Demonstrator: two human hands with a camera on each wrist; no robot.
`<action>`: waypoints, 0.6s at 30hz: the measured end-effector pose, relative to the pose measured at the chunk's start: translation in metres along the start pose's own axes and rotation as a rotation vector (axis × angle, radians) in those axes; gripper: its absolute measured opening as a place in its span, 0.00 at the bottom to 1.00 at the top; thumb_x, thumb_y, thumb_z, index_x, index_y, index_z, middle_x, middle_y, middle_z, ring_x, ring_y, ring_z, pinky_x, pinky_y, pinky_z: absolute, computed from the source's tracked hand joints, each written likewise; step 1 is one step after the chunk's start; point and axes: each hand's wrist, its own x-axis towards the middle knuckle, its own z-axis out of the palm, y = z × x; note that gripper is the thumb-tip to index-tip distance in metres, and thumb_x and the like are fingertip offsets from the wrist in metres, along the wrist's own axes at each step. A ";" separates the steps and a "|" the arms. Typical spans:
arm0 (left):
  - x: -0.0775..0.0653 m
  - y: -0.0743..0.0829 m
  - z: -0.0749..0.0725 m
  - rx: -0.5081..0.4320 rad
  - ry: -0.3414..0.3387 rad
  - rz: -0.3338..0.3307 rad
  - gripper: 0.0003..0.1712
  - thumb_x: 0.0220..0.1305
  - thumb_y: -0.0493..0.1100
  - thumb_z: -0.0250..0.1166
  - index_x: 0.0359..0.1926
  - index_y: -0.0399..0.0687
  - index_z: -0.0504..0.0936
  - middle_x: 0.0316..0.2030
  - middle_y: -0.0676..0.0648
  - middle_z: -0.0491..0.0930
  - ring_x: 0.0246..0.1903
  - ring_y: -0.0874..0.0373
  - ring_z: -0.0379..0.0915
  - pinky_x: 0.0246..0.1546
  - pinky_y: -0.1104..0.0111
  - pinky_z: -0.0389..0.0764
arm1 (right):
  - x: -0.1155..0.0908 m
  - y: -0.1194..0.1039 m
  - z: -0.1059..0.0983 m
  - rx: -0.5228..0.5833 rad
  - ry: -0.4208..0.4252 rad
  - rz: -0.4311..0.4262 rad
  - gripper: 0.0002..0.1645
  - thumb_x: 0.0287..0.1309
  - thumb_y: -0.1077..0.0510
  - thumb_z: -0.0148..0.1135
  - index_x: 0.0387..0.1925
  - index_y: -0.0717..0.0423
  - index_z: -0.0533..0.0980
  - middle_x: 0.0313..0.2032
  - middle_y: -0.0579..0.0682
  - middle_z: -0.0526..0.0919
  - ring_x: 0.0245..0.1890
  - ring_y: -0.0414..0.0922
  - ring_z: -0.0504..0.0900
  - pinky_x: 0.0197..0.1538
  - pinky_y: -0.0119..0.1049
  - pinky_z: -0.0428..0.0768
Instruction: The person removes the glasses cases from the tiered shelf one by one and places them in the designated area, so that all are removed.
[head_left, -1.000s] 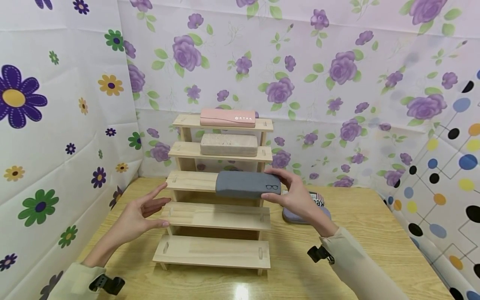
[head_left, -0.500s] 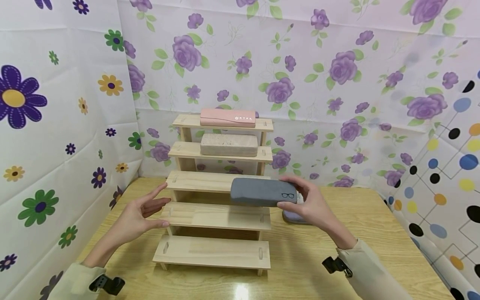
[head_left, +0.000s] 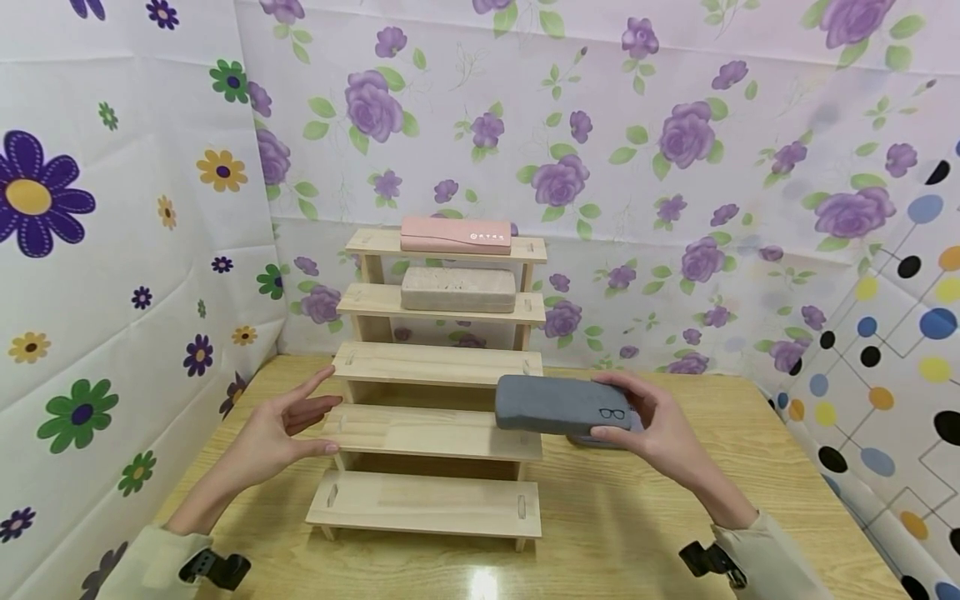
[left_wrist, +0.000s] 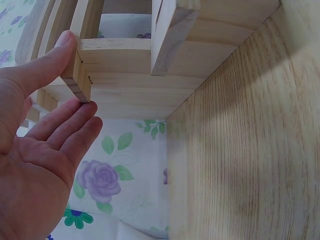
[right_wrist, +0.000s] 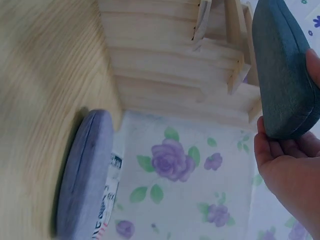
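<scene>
A blue-grey glasses case (head_left: 558,406) with a small glasses print is held at its right end by my right hand (head_left: 660,429), thumb in front and fingers behind. It is off the tiers, in front of the stepped wooden shelf's (head_left: 423,500) right side. My left hand (head_left: 273,437) is at the shelf's left side; in the left wrist view, its thumb and fingertips (left_wrist: 89,107) hold opposite edges of one board's end. On the top tier lies a pink glasses case (head_left: 455,237). A beige glasses case (head_left: 457,290) lies one tier below.
On the table (head_left: 675,500), right of the shelf, lies a lavender case (right_wrist: 85,175), mostly hidden by the held case in the head view. Beside it, a white item with printed letters (right_wrist: 107,200) shows partly. Patterned cloth (head_left: 600,125) hangs behind and at both sides.
My right hand has lifted the blue-grey glasses case off the middle tier and carried it right and toward me. My left hand stays in place.
</scene>
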 end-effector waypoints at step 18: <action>0.000 -0.001 0.000 0.012 -0.005 0.008 0.61 0.56 0.37 0.82 0.84 0.56 0.57 0.64 0.32 0.78 0.64 0.39 0.74 0.62 0.68 0.79 | -0.053 0.021 -0.040 0.036 -0.007 0.037 0.36 0.62 0.75 0.70 0.71 0.67 0.70 0.66 0.57 0.76 0.59 0.42 0.79 0.54 0.28 0.82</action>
